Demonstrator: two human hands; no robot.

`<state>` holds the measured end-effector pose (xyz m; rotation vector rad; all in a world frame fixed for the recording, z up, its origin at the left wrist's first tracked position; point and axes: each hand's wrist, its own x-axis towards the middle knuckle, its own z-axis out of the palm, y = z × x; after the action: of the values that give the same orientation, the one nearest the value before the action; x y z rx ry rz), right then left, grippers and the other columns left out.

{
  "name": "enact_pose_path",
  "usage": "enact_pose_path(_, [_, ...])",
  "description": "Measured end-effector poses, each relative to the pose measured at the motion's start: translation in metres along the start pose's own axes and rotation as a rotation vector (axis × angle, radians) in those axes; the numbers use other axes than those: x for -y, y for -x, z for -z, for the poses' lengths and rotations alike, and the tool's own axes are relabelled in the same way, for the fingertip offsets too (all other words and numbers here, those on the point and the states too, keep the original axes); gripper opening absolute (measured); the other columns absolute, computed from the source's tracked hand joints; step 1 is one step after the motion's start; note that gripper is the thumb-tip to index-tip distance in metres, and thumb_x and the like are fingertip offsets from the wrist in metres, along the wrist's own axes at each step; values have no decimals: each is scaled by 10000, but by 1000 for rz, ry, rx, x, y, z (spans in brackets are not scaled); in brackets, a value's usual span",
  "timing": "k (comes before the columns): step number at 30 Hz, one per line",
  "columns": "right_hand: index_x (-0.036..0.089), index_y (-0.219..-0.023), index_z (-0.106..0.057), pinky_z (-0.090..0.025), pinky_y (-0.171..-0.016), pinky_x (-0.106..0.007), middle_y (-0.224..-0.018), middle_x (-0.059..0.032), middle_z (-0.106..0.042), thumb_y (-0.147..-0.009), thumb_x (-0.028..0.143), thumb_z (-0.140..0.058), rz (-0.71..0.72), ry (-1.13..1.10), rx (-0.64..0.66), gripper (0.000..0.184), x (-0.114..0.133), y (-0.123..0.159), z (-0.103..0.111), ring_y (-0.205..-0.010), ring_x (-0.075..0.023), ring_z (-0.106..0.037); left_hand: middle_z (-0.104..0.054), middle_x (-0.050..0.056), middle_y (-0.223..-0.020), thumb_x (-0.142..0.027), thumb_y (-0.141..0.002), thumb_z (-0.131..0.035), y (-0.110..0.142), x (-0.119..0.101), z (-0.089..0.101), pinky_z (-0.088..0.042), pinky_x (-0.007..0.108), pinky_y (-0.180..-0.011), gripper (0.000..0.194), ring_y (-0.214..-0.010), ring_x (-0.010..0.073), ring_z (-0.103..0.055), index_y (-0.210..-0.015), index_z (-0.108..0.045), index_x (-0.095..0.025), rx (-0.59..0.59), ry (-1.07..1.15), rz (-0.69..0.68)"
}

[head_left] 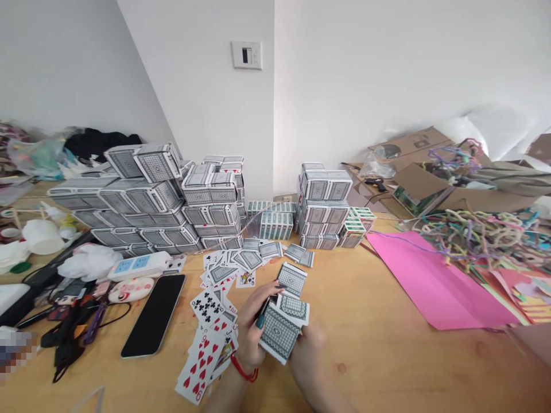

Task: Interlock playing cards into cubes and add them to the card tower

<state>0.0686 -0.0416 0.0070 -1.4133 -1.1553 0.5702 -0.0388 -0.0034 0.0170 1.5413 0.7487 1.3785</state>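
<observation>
The left hand (252,330) grasps a grey-patterned playing-card block (279,335), its dark-nailed thumb pressed on the back design. The block sits above the surface (379,327), between both hands, tilted, its long axis hard to judge at this angle. The right hand (310,347) is at its lower right corner; its fingers are blurred and partly hidden, so I cannot tell whether that grip is clenched. Both hands are about equally near. A smaller card piece (294,308) adjoins it on the far side, and another patterned piece (291,280) lies beyond, toward the surface's far edge, by the left fingertips.

Loose cards spread left of the hands: a nine of clubs (207,307) and, closer to the near edge, what looks like a nine of hearts (200,367). Print on the green-and-white boxes (275,225) along the far edge is too small to read; the black phone (154,315) shows no brand.
</observation>
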Motion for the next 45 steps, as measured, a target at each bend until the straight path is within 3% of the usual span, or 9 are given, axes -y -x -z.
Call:
enact_pose_path(4, [154,-678,-627,-455,-531,-247,-640,-27,-663,-637,172,-576,-318,-306,145,69,10,-11,-1,-586,-168,-569,-532,90,-1212,-277,-745,-366,0,3,2,-345,457,-948,421,-1135,298,-450,-1105,-568,-192,19,-79,-42])
enact_pose_path(8, [149,-742,-643,-479,-653,-286,-726,-33,-682,-600,200,-645,-423,-527,143,151,17,-18,-4,-687,-185,-592,-525,96,-1221,-290,-753,-367,0,8,2,-349,460,-943,430,-1139,295,-448,-1128,-552,-193,12,-99,-81])
enact_pose_path(20, [155,-873,-641,-495,-645,-288,-797,-43,-685,-598,225,-678,-571,-790,118,286,15,-11,-10,-715,-183,-615,-526,94,-1218,-312,-768,-367,2,10,-3,-333,459,-961,426,-1172,292,-416,-1139,-541,-200,-19,-99,-45])
enact_pose_path(26, [168,-850,-642,-495,-633,-279,-789,-34,-686,-591,236,-687,-597,-836,98,272,19,-11,-11,-719,-180,-613,-536,96,-1215,-289,-763,-360,2,12,-4,-350,458,-954,437,-1153,285,-445,-1149,-540,-193,-13,-131,-85])
enact_pose_path(35, [172,-807,-654,-496,-622,-298,-765,-37,-691,-595,288,-676,-727,-932,168,243,20,-13,-6,-686,-187,-627,-544,101,-1203,-311,-727,-383,3,17,-3,-347,479,-947,462,-1149,306,-443,-1135,-555,-180,-16,-152,-92])
enact_pose_path(45, [176,-751,-652,-493,-657,-311,-758,-24,-702,-553,222,-704,-802,-955,191,210,18,-20,-1,-690,-187,-636,-558,99,-1182,-310,-717,-397,4,18,-3,-356,476,-941,458,-1139,325,-449,-1117,-568,-165,-24,-147,-94])
